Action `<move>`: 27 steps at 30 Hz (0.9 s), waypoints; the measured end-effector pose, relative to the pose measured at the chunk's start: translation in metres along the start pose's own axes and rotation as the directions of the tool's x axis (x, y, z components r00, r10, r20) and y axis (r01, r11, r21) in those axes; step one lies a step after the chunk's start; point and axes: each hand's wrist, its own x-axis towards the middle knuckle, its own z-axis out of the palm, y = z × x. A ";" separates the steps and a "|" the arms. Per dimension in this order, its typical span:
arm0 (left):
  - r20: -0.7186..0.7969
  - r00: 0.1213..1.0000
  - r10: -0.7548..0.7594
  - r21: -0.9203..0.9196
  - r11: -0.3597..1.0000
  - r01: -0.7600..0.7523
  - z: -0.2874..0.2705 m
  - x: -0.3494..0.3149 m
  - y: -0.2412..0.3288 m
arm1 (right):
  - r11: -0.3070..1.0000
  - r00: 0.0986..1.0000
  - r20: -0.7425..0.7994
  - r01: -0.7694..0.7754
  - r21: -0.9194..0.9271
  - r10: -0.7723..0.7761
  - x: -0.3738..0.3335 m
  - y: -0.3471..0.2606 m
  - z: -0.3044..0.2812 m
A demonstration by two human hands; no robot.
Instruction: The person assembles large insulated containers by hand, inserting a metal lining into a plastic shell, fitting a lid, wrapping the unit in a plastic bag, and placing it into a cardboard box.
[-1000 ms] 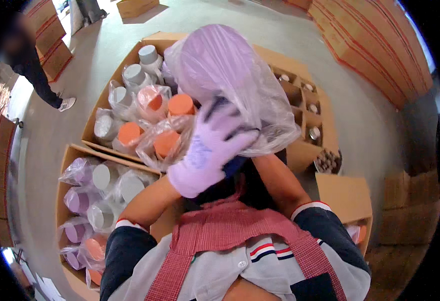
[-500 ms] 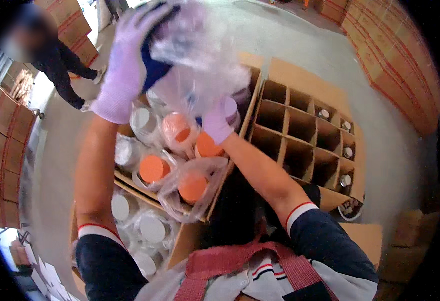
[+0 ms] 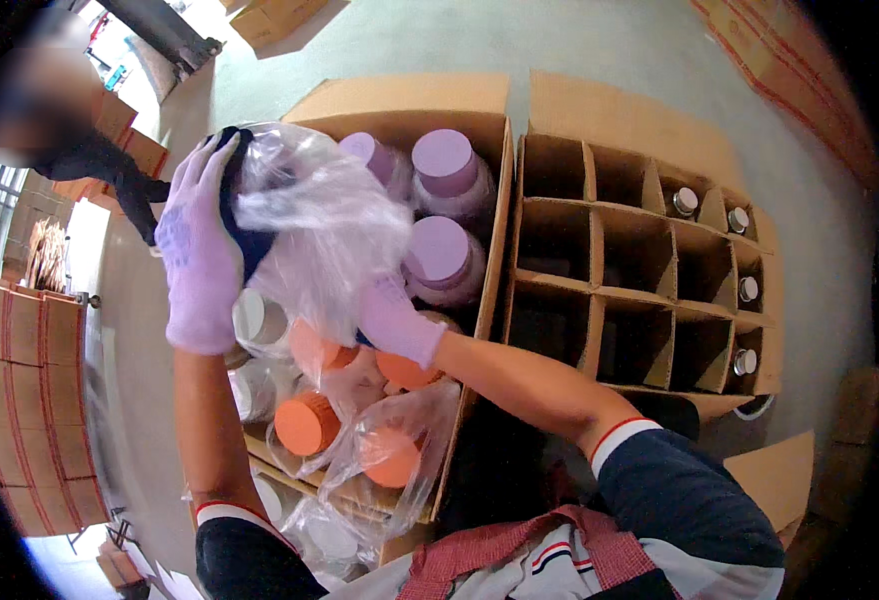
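Note:
A clear crumpled plastic bag (image 3: 324, 215) is between my hands over the left-hand carton (image 3: 494, 190). My left hand (image 3: 199, 240), in a lilac glove with a dark blue palm, is closed on its left side, fingers pointing up. My gloved right hand (image 3: 397, 318) grips the lower edge, its fingertips partly hidden by the film. What the bag holds, if anything, I cannot make out. Purple-capped bottles (image 3: 441, 250) stand right of it. Orange-capped bottles (image 3: 307, 422), some in plastic film, and white-capped bottles (image 3: 257, 318) stand closer to me.
A divided carton (image 3: 589, 290) on the right has several silver-capped bottles (image 3: 744, 361) along its right side. More white-capped bottles (image 3: 329, 535) in film lie below. Stacked cartons (image 3: 29, 390) line the left. A person (image 3: 99, 160) stands at the far left.
The bag and both hands have come lower and nearer, my right hand also moving left. Purple-capped bottles behind now show. My view has shifted, and the motion blur is mostly gone.

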 end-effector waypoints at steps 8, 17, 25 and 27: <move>0.445 0.893 0.065 0.087 0.990 -0.115 0.139 -0.006 0.028 | 0.971 0.978 0.193 -0.118 0.208 0.078 0.007 0.087 0.041; 0.799 0.547 0.250 -0.219 0.968 -0.123 0.151 -0.111 -0.044 | 0.952 0.981 0.067 0.195 -0.238 -0.184 0.016 0.005 -0.093; 0.294 0.870 -0.396 -0.755 0.462 0.466 0.152 -0.001 -0.037 | 0.730 0.853 0.479 0.461 -0.504 -0.208 0.023 0.046 0.003; 0.459 0.856 -0.239 -0.446 0.771 0.455 0.203 -0.013 -0.020 | 0.675 0.816 0.534 0.523 -0.521 -0.220 0.017 0.050 0.018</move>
